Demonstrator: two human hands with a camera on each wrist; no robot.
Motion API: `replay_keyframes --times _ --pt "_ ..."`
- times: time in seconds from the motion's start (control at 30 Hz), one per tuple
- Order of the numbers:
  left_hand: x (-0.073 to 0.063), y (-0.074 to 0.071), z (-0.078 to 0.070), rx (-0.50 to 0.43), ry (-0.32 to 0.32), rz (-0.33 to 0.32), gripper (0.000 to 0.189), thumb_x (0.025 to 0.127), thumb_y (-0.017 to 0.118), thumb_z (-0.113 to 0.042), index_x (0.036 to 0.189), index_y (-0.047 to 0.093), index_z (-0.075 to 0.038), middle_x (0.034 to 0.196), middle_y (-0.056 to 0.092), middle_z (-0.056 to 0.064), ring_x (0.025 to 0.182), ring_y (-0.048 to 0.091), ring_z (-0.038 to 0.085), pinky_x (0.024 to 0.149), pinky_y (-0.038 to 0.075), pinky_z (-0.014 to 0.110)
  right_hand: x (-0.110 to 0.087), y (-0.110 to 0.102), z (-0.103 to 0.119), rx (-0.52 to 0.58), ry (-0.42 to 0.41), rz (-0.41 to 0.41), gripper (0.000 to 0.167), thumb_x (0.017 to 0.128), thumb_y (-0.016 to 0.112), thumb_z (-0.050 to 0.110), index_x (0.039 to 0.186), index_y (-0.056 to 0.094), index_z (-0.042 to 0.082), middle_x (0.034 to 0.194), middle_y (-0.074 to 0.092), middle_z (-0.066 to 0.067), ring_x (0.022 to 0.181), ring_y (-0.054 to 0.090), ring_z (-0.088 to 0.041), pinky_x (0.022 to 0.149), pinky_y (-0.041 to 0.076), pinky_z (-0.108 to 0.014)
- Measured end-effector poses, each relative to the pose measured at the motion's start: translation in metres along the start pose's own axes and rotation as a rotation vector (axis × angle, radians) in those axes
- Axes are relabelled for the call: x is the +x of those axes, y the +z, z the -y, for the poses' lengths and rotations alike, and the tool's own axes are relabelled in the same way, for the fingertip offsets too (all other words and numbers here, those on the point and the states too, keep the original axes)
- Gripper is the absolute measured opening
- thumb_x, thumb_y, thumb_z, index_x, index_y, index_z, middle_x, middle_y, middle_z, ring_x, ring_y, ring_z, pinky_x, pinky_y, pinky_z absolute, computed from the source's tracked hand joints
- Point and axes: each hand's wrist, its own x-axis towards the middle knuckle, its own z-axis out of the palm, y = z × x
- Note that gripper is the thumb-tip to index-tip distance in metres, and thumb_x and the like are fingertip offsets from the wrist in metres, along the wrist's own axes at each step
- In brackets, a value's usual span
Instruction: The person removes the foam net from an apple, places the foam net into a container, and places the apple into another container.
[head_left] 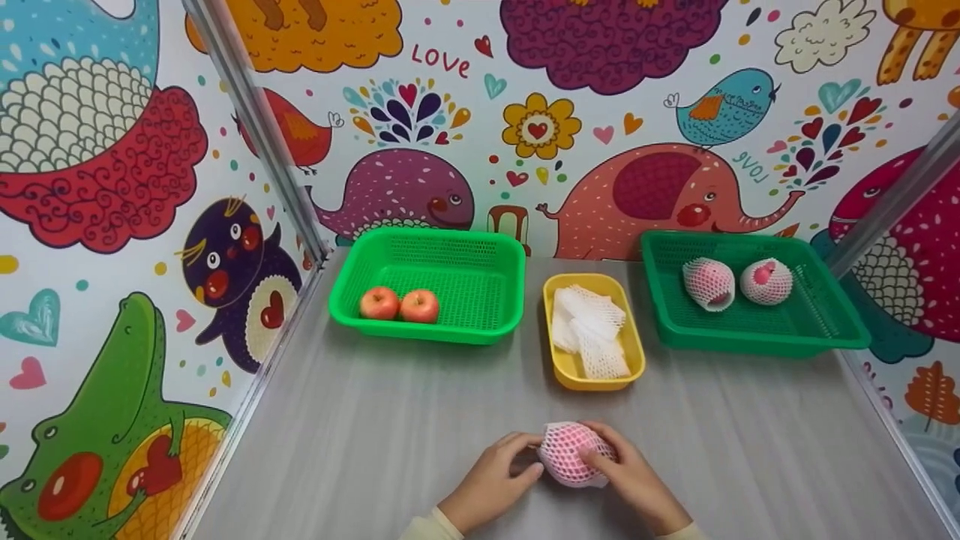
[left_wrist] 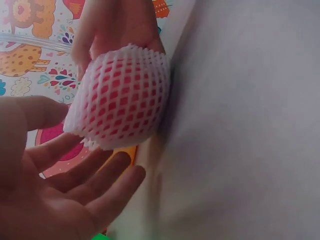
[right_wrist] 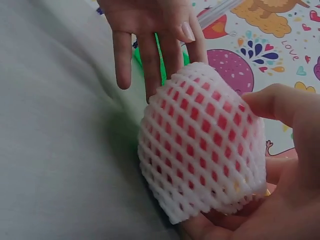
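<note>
An apple in a white foam net (head_left: 574, 454) is just above the table near its front. My right hand (head_left: 641, 476) holds it from the right, thumb on the near side and fingers behind. In the right wrist view, that thumb presses the netted apple (right_wrist: 200, 145) while the other fingers pass beneath. My left hand (head_left: 499, 476) is at the left side of the net, its fingers loosely spread. Its thumb and fingertips come right up to the net's edge in the left wrist view, where red skin shows through the mesh of the apple (left_wrist: 122, 97).
Behind, a light green basket (head_left: 427, 334) holds two bare apples (head_left: 399, 305). A yellow basket (head_left: 596, 384) with white foam nets (head_left: 589, 330) stands in the middle. At right, a dark green basket (head_left: 757, 345) holds two netted apples (head_left: 739, 283). Patterned walls enclose the table.
</note>
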Motion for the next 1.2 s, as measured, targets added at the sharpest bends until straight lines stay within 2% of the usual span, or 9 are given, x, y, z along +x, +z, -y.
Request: replay_keyframes --times 0.17,0.33,0.47,0.63,0.77,0.9,1.07,1.13,1.2 --pt "0.0 0.0 0.001 0.018 0.042 -0.039 0.028 0.109 0.069 -0.017 0.137 0.072 -0.015 0.136 0.062 -0.005 0.131 0.061 0.019 0.1 0.056 0.027 0.001 0.002 0.0 -0.033 0.013 -0.045 0.065 0.105 0.074 0.042 0.155 0.057 0.003 0.157 0.054 -0.021 0.149 0.043 -0.044 0.122 0.028 -0.068" --pt "0.006 0.0 -0.001 0.005 0.078 -0.078 0.025 0.109 0.067 -0.014 0.133 0.075 -0.019 0.135 0.064 -0.009 0.13 0.06 0.014 0.101 0.056 0.03 0.002 0.0 -0.003 -0.056 -0.016 -0.074 0.064 0.106 0.072 0.04 0.158 0.054 0.007 0.161 0.05 -0.021 0.152 0.041 -0.044 0.123 0.027 -0.067" --pt "0.009 0.002 -0.001 -0.022 0.078 -0.066 0.024 0.11 0.065 -0.014 0.131 0.075 -0.021 0.135 0.066 -0.01 0.128 0.063 0.013 0.1 0.056 0.029 0.002 -0.001 -0.004 -0.081 -0.047 -0.102 0.064 0.108 0.069 0.038 0.161 0.049 0.01 0.158 0.053 -0.021 0.148 0.045 -0.042 0.121 0.032 -0.065" --pt "0.011 0.003 0.001 -0.038 0.044 -0.035 0.022 0.11 0.065 -0.014 0.129 0.074 -0.021 0.126 0.069 -0.012 0.115 0.067 0.009 0.094 0.058 0.028 0.001 -0.001 -0.006 -0.064 -0.03 -0.108 0.065 0.109 0.066 0.042 0.164 0.044 0.016 0.153 0.056 -0.023 0.14 0.053 -0.04 0.115 0.04 -0.063" --pt "0.01 0.005 0.004 -0.016 0.027 0.012 0.024 0.11 0.064 -0.01 0.132 0.072 -0.017 0.123 0.07 -0.011 0.105 0.069 0.007 0.089 0.058 0.029 -0.001 -0.001 -0.009 -0.057 -0.043 -0.098 0.052 0.113 0.062 0.033 0.159 0.052 0.011 0.156 0.055 -0.02 0.146 0.048 -0.04 0.119 0.035 -0.064" --pt "0.011 0.007 0.008 0.041 0.003 0.033 0.03 0.109 0.064 -0.007 0.138 0.068 -0.014 0.121 0.07 -0.009 0.101 0.069 0.005 0.086 0.058 0.028 -0.003 0.0 -0.009 -0.036 -0.051 -0.065 0.049 0.114 0.059 0.029 0.157 0.055 0.007 0.162 0.049 -0.019 0.154 0.038 -0.042 0.123 0.028 -0.065" --pt "0.014 0.009 0.009 0.092 -0.054 0.053 0.05 0.104 0.068 -0.001 0.152 0.057 -0.009 0.137 0.066 0.004 0.087 0.069 0.006 0.073 0.058 0.027 -0.006 -0.002 -0.009 -0.059 -0.087 0.052 0.068 0.109 0.068 0.039 0.164 0.046 0.006 0.167 0.042 -0.022 0.155 0.035 -0.044 0.123 0.028 -0.064" --pt "0.014 0.01 0.009 0.118 -0.063 0.064 0.059 0.101 0.072 -0.001 0.157 0.053 -0.008 0.143 0.062 0.009 0.082 0.067 0.005 0.071 0.058 0.026 -0.006 -0.003 -0.01 -0.085 -0.128 0.121 0.078 0.105 0.075 0.039 0.167 0.041 0.007 0.17 0.038 -0.022 0.156 0.034 -0.044 0.123 0.032 -0.059" --pt "0.015 0.011 0.009 0.158 -0.051 0.072 0.069 0.097 0.077 -0.001 0.159 0.049 -0.006 0.145 0.06 0.01 0.081 0.064 0.003 0.072 0.057 0.024 -0.006 -0.006 -0.012 -0.103 -0.181 0.191 0.089 0.1 0.081 0.036 0.17 0.034 0.009 0.172 0.034 -0.021 0.157 0.031 -0.044 0.122 0.035 -0.045"
